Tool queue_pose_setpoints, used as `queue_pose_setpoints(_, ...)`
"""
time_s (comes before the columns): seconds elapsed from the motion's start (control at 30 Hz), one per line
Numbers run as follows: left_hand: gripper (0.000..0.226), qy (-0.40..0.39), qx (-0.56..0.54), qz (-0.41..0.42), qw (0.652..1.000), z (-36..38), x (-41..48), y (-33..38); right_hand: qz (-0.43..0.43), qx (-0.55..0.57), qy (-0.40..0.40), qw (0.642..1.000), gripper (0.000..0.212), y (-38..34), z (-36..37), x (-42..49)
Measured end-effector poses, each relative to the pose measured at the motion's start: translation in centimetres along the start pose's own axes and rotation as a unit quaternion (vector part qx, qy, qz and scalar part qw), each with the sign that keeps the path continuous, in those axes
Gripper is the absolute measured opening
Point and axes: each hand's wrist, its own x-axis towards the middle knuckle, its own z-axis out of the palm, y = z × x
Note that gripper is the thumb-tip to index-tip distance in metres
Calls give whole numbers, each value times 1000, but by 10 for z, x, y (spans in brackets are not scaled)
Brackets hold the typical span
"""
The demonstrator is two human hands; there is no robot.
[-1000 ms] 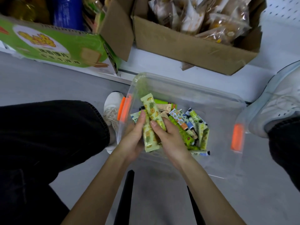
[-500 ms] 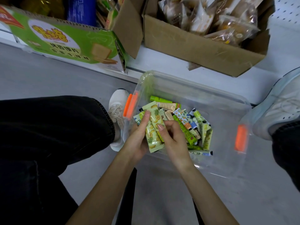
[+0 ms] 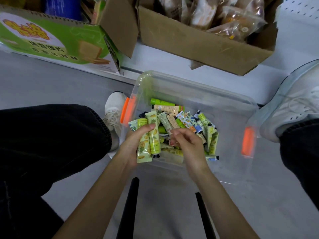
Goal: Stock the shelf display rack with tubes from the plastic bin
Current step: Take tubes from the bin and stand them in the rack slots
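A clear plastic bin [image 3: 198,87] with orange latches stands on the grey floor between my feet. Several small printed tubes [image 3: 186,120], green, cream and blue, lie heaped in it. My left hand [image 3: 133,144] grips a bundle of pale green pineapple-print tubes [image 3: 151,140] over the bin's near left corner. Just to the right, my right hand [image 3: 188,144] hovers over the heap with its fingers loosely curled; I cannot tell whether they pinch a tube. The display rack is out of view.
A green printed carton [image 3: 51,42] and a brown cardboard box [image 3: 198,42] of bagged snacks sit on the low white shelf behind the bin. My black trouser leg [image 3: 48,135] fills the left. White shoes flank the bin. Two black bars [image 3: 128,207] cross the floor below.
My right hand has let go of the pineapple-print tubes and drawn right over the heap. The left hand now holds the bundle alone. The view has tilted slightly.
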Motion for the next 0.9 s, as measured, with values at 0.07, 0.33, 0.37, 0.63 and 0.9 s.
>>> queue_pose_setpoints(0.07, 14, 17, 12, -4, 1000, -1, 7, 1, 52, 22, 36, 998, 9, 9, -22, 18)
queue_pose_setpoints(0.33, 6, 35, 45, -42, 997, 7, 44, -2, 140, -51, 96, 984, 6, 62, -79, 96)
queue_pose_setpoints(0.37, 5, 35, 44, -43, 997, 8, 49, -3, 136, -68, 104, 983, 9, 67, -79, 105)
queue_pose_setpoints(0.63, 26, 32, 53, -68, 996, 11, 81, 3, 81, -219, 129, 964, 22, 89, -53, 158)
queue_pose_setpoints(0.9, 12, 40, 40, -80, 995, 13, 91, 8, 96, -285, 50, 953, 11, 84, -48, 162)
